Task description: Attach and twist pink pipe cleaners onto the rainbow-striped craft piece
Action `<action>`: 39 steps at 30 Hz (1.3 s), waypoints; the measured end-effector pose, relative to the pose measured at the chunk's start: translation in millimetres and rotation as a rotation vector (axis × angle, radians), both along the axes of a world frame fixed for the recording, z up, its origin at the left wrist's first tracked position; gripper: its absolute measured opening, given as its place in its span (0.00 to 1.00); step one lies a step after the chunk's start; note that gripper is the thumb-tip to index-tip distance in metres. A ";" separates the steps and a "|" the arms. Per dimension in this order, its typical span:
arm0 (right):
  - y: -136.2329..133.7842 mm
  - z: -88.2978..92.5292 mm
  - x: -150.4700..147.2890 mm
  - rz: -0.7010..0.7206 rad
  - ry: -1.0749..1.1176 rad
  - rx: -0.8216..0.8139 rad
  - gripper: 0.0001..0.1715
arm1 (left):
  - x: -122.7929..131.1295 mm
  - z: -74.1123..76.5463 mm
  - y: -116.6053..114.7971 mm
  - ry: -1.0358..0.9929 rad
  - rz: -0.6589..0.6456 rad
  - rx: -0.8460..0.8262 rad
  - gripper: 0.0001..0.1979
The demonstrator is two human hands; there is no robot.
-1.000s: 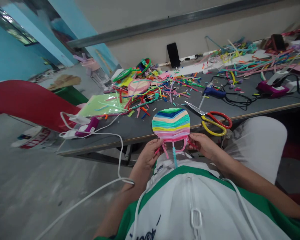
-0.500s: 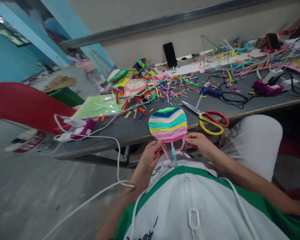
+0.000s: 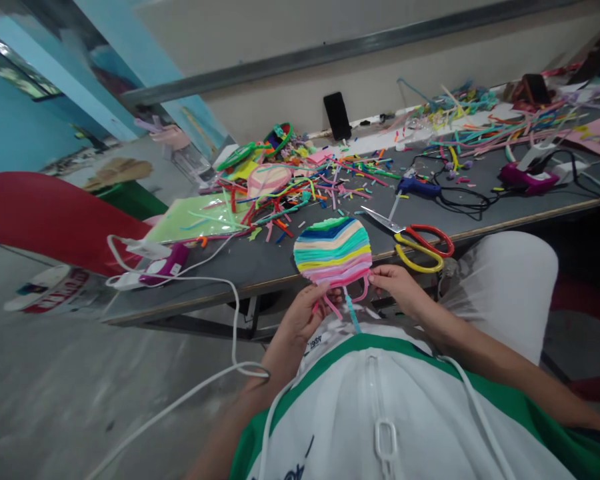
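A round craft piece (image 3: 333,250) covered in rows of coloured pipe cleaners, green and blue at the top down to pink at the bottom, is held at the table's front edge. My left hand (image 3: 307,307) pinches its lower left edge, where pink pipe cleaner ends hang down. My right hand (image 3: 391,281) grips the lower right edge beside a pink loop. Between the hands a light blue pipe cleaner strand (image 3: 352,313) dangles over my lap. Scissors (image 3: 420,247) with red and yellow handles lie just right of the piece, blades open, handles over the table edge.
Cut pipe cleaner bits (image 3: 337,183) litter the grey table (image 3: 220,270). A blue glue gun (image 3: 419,187) with a black cord lies behind the scissors. A phone (image 3: 337,115) leans on the wall. A white cable (image 3: 236,320) hangs off the left side, near my left arm.
The craft piece stays in both hands at nearly the same place. My left fingers have shifted slightly along its lower edge. The whole view has moved a little.
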State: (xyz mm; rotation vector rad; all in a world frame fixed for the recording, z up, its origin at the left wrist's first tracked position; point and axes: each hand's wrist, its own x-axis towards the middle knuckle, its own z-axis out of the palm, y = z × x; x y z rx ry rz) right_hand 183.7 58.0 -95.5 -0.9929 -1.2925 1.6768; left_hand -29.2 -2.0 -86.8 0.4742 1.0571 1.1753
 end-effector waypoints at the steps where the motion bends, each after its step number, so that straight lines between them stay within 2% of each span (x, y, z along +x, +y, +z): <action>1: -0.1 -1.0 -0.2 -0.002 0.009 -0.001 0.10 | 1.4 1.0 0.1 0.008 0.004 0.007 0.08; 7: -3.0 -4.9 -3.0 -0.005 0.113 -0.085 0.11 | 4.7 0.7 -1.4 -0.029 0.038 0.028 0.08; 16: -3.9 1.4 -2.5 0.051 0.300 -0.289 0.16 | 2.1 0.2 -1.3 -0.015 0.081 0.025 0.08; 28: -7.5 5.8 -6.1 0.038 0.228 -0.229 0.18 | 7.8 2.8 -1.4 0.020 0.118 0.055 0.10; 39: -12.1 11.6 -13.8 -0.021 0.291 -0.293 0.14 | 13.6 2.8 -1.4 0.021 0.161 0.069 0.11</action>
